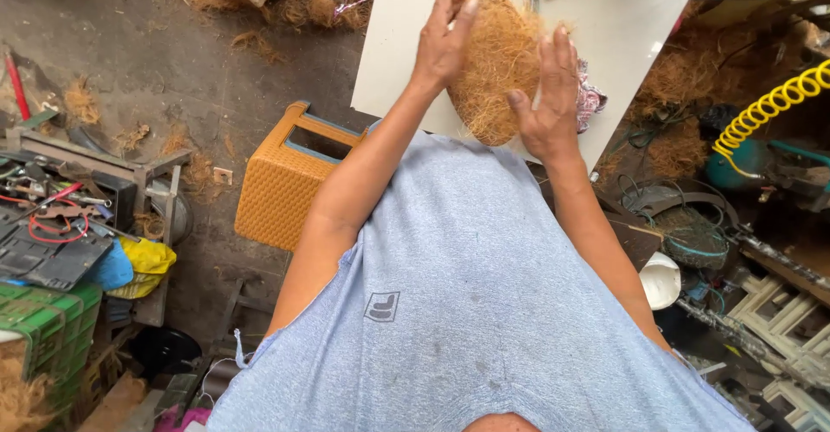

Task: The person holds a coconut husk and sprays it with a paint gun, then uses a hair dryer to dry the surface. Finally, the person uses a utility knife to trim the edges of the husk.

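Observation:
A rounded wad of brown coconut fibre (pixel 497 69) lies on a white board (pixel 393 60) in front of me. My left hand (pixel 443 38) presses against its left side, fingers together and pointing away. My right hand (pixel 549 95) cups its right side with fingers spread along the edge. Both hands squeeze the wad between them. A patterned cloth (pixel 591 99) peeks out just right of my right hand.
An orange woven plastic stool (pixel 281 185) stands left of my arm. Tools and red wires lie on a metal bench (pixel 60 216) at far left, near a green crate (pixel 47 320). A yellow coiled hose (pixel 774 99) and loose fibre are at right.

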